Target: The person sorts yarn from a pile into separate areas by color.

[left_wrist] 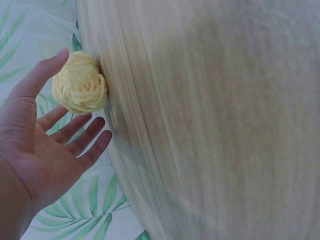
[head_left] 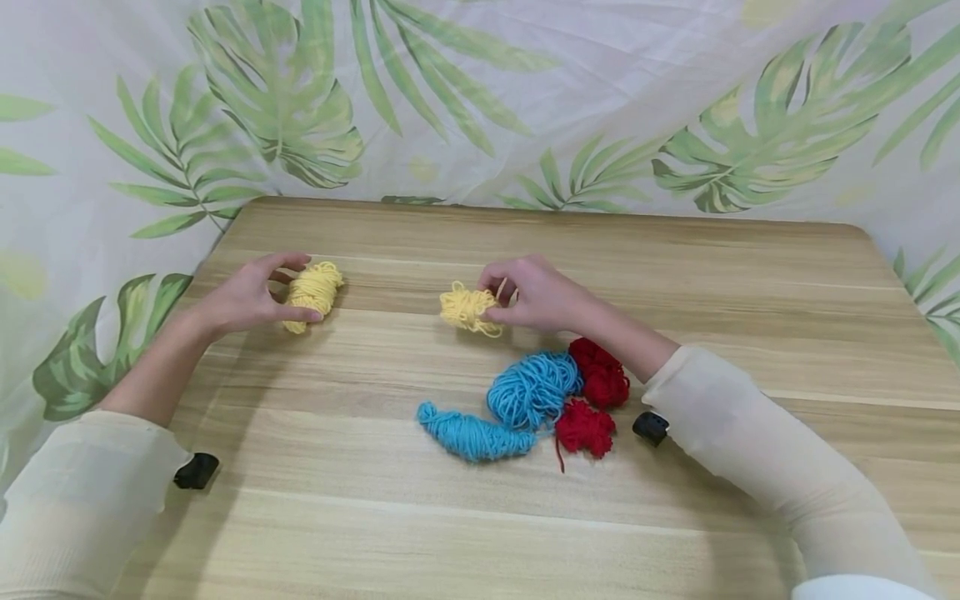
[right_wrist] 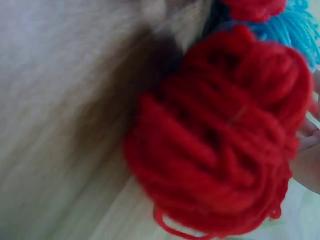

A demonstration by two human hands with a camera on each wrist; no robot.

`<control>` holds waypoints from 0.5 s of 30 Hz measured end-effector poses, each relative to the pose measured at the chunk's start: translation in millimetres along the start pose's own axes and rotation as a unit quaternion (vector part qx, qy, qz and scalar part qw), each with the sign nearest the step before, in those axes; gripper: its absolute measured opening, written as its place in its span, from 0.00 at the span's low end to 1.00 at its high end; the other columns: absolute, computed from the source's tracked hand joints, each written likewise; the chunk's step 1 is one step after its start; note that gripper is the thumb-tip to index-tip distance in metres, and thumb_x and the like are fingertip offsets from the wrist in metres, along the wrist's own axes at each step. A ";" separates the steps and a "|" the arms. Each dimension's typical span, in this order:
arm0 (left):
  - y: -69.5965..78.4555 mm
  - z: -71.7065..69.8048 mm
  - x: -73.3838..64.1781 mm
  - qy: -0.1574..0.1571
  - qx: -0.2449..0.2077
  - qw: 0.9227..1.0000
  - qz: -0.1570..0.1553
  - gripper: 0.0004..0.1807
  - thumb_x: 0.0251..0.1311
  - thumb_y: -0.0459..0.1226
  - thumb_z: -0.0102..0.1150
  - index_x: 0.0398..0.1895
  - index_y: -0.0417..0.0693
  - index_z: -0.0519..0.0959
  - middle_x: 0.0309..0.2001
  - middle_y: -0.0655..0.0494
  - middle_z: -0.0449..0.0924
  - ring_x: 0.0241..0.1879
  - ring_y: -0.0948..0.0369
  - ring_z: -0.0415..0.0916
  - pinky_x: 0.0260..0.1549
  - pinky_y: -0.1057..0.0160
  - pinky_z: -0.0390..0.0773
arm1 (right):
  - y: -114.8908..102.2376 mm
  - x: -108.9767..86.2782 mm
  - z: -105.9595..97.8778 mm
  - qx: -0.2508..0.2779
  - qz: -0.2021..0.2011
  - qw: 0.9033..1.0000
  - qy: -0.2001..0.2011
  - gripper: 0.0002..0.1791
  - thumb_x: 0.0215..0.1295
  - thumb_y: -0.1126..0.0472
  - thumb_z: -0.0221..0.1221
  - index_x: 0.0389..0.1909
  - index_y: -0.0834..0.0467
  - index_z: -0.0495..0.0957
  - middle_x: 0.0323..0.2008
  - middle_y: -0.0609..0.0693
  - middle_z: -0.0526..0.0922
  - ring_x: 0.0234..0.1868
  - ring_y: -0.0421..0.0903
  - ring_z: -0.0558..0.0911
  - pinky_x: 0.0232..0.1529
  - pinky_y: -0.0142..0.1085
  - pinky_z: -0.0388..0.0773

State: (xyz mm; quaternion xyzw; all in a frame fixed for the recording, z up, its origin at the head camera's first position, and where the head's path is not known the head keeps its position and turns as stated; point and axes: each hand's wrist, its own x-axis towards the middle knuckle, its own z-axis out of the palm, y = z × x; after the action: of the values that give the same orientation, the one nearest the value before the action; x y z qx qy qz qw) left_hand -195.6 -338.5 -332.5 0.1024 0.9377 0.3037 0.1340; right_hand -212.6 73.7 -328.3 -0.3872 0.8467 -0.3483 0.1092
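Note:
At the table's left side, my left hand (head_left: 251,293) has its thumb and fingers spread on either side of a yellow yarn bundle (head_left: 315,292). The left wrist view shows the palm facing up, fingers (left_wrist: 82,135) nearly straight, thumb at the edge of the yellow yarn bundle (left_wrist: 80,84). Near the table's middle my right hand (head_left: 536,292) pinches a smaller, loose yellow yarn bundle (head_left: 468,308) between thumb and curled fingers. In the right wrist view a red yarn ball (right_wrist: 215,140) hides most of that hand (right_wrist: 307,155).
Below my right forearm lie a round blue yarn ball (head_left: 534,389), a long blue yarn bundle (head_left: 476,435) and two red yarn balls, one farther back (head_left: 600,372), one nearer (head_left: 585,428). A leaf-print cloth (head_left: 465,92) hangs behind the wooden table (head_left: 337,533).

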 end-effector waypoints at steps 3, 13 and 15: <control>-0.3 0.0 -0.3 0.001 -0.001 1.000 0.000 0.49 0.56 0.38 0.78 0.75 0.30 0.59 0.67 0.29 0.67 0.63 0.35 0.69 0.51 0.58 0.78 | -1.4 3.7 1.5 0.003 -0.007 1.000 -0.001 0.10 0.63 0.64 0.70 0.42 0.63 0.84 0.40 0.56 0.88 0.38 0.49 0.88 0.44 0.39 0.85; 0.5 -0.2 -1.4 0.006 0.002 1.000 0.010 0.49 0.55 0.37 0.79 0.74 0.30 0.61 0.65 0.29 0.68 0.62 0.35 0.70 0.43 0.69 0.76 | -8.5 13.7 3.5 -0.004 -0.014 1.000 -0.011 0.09 0.64 0.65 0.70 0.42 0.64 0.83 0.41 0.58 0.88 0.39 0.50 0.88 0.45 0.38 0.85; 0.8 -0.3 -1.1 0.005 0.003 1.000 0.011 0.49 0.55 0.37 0.79 0.75 0.30 0.61 0.65 0.29 0.68 0.62 0.34 0.70 0.43 0.69 0.76 | -9.4 15.1 3.1 -0.006 -0.012 1.000 -0.015 0.10 0.64 0.65 0.70 0.42 0.64 0.83 0.41 0.58 0.88 0.39 0.50 0.88 0.45 0.38 0.85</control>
State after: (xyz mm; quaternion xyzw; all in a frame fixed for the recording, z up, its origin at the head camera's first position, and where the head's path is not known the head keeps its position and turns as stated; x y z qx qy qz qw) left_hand -194.5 -338.3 -331.6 0.1115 0.9381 0.3028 0.1260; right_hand -215.9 56.8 -322.9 -0.4031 0.8422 -0.3391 0.1151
